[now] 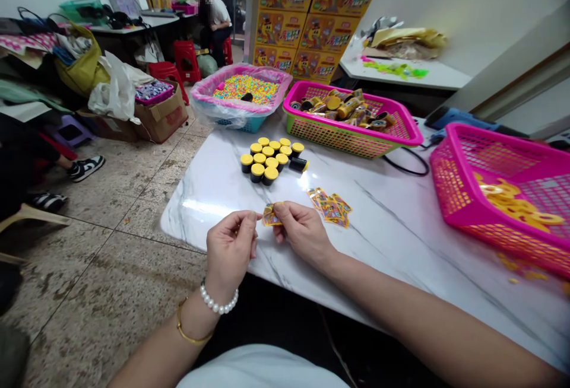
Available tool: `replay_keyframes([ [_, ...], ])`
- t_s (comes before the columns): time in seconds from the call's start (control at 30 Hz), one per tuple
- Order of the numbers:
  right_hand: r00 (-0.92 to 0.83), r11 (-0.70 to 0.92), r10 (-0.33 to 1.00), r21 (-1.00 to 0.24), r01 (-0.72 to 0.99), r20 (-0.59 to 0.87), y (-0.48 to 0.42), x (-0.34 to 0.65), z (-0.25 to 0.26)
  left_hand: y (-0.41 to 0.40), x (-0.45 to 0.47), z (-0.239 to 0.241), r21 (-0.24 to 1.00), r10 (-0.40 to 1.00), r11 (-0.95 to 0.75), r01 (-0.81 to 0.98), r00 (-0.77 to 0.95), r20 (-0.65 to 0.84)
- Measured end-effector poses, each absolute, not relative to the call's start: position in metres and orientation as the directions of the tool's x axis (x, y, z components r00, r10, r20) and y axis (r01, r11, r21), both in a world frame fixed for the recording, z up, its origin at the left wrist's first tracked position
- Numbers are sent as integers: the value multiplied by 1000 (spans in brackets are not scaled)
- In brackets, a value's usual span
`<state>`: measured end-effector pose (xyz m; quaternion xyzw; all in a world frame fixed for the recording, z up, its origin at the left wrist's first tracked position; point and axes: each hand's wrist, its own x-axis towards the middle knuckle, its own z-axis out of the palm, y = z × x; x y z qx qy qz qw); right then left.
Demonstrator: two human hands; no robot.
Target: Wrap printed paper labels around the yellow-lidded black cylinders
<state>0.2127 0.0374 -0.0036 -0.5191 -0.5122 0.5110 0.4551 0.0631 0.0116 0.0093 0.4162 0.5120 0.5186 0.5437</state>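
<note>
My right hand (308, 235) pinches a small orange printed plastic label (269, 216) between thumb and fingers, just above the table's front edge. Close on its left, my left hand (229, 248) is closed, thumb against fingers, with the fingertips at the label's left edge. Whether they grip it I cannot make out. Beyond my right hand lies a loose pile of similar labels (332, 207). Farther back stands a cluster of black tubs with yellow lids (271, 172); one black tub (297, 164) lies on its side at the cluster's right.
On the white marbled table (392, 222), a pink-and-green basket (351, 139) holds wrapped tubs. A lined basin (262, 118) of colourful beads stands left of it. At right is a pink basket (458, 192) with yellow pieces. Stacked cartons (312, 20) rise behind; a person (218, 20) sits far back.
</note>
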Motion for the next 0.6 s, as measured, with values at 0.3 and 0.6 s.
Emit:
replay_keyframes([
  [0.3, -58, -11, 998, -996, 86, -16, 35, 211, -8, 11, 61, 9, 981, 988, -104, 166, -92, 121],
  [0.6, -105, 333, 943, -884, 330, 316, 33, 211, -11, 22, 57, 6, 972, 973, -131, 193, -163, 164],
])
